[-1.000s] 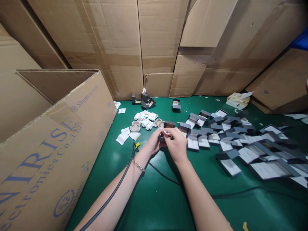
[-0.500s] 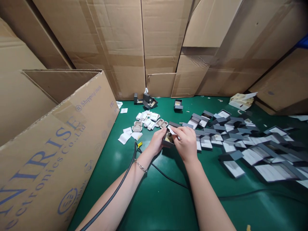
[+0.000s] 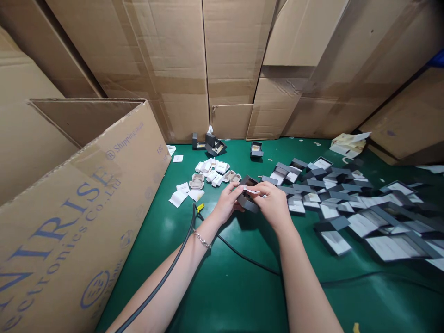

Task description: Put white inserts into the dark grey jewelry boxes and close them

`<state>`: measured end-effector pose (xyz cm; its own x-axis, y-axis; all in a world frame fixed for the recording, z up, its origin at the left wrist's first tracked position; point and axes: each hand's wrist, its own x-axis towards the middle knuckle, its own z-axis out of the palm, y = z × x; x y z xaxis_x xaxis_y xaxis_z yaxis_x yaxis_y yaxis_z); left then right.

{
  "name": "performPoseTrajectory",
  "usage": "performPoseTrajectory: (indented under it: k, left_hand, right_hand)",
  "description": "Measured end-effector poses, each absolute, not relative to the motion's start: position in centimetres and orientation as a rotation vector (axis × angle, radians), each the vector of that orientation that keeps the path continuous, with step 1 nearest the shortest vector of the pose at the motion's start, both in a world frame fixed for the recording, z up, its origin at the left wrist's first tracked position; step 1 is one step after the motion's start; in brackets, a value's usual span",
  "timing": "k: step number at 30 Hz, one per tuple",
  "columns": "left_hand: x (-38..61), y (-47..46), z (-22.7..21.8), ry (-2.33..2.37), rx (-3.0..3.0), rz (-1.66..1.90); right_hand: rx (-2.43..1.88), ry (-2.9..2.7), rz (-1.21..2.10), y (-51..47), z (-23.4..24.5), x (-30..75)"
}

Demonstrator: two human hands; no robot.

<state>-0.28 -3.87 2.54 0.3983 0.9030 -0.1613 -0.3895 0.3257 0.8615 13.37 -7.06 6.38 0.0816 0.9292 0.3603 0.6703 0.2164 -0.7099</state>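
My left hand [image 3: 226,203] grips a small dark grey box [image 3: 248,203] by its left side, with the lid standing up at the back. At the box's mouth, my right hand [image 3: 272,202] pinches a folded white paper [image 3: 249,188], its fingers bent over the right side. The inside of the box is mostly hidden by the paper and fingers. Just behind and to the left lie small white packets [image 3: 215,173] and pulp inserts [image 3: 197,181] in a loose pile. Flat white paper sheets [image 3: 179,198] rest left of that pile.
Many opened grey boxes [image 3: 333,185] with white papers cover the right side of the green table [image 3: 229,286]. A few more dark boxes [image 3: 256,150] stand at the back. A large carton [image 3: 114,185] rises on the left. A black cable [image 3: 183,245] crosses my left forearm.
The dark box has tilted in my hands and turned slightly. The white paper has gone lower, toward the box's mouth, and my right hand has shifted a little to the right.
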Motion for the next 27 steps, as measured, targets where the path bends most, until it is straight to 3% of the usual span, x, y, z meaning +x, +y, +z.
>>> performPoseTrajectory:
  k: [4,12,27]
  left_hand:
    - [-0.1,-3.8,2.2,0.704,0.871,0.966]
    - [0.1,-3.8,2.4,0.719,0.803,0.962]
    - [0.4,-3.6,1.4,0.695,0.973,0.974]
  right_hand:
    - [-1.514,-1.592,0.416,-7.1,6.3,13.5]
    - [-1.530,-1.561,-0.090,-7.1,5.4,12.7]
    - [-1.707,-1.859,0.068,-7.2,5.4,12.1]
